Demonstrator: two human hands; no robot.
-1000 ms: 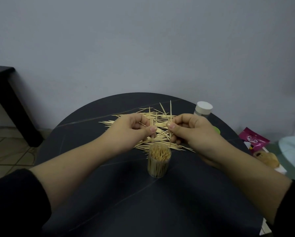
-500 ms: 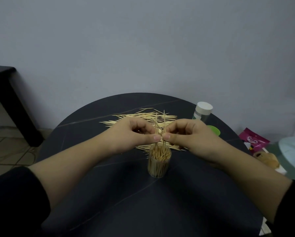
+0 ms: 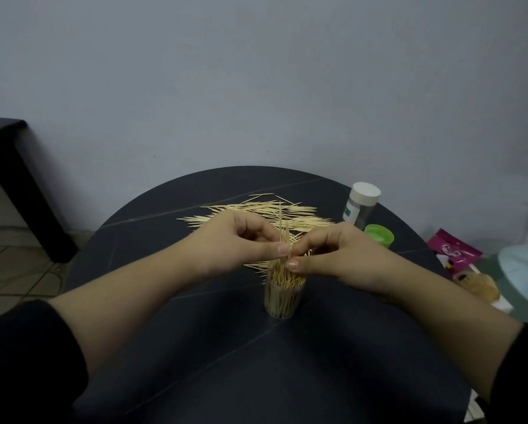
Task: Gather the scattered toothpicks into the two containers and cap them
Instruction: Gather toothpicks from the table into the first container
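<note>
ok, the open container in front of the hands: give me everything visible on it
The clear container is a small see-through cylinder, plastic by its look, standing upright and uncapped on the dark round table. It is packed nearly full of upright toothpicks. The left hand and right hand hold a few toothpicks vertically over its mouth; whether the fingers touch its rim is unclear.

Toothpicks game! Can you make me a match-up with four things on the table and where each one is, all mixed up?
Things:
1. Open container
2. Capped container
3. Green lid
4. Loose toothpicks

Places or states:
A. Lying scattered on the table behind the hands
B. Standing right under the fingertips, nearly full of toothpicks
C. Upright at the far right edge, white cap on
D. Resting on the table just in front of the capped container

Pairs: 1-B, 2-C, 3-D, 4-A
</note>
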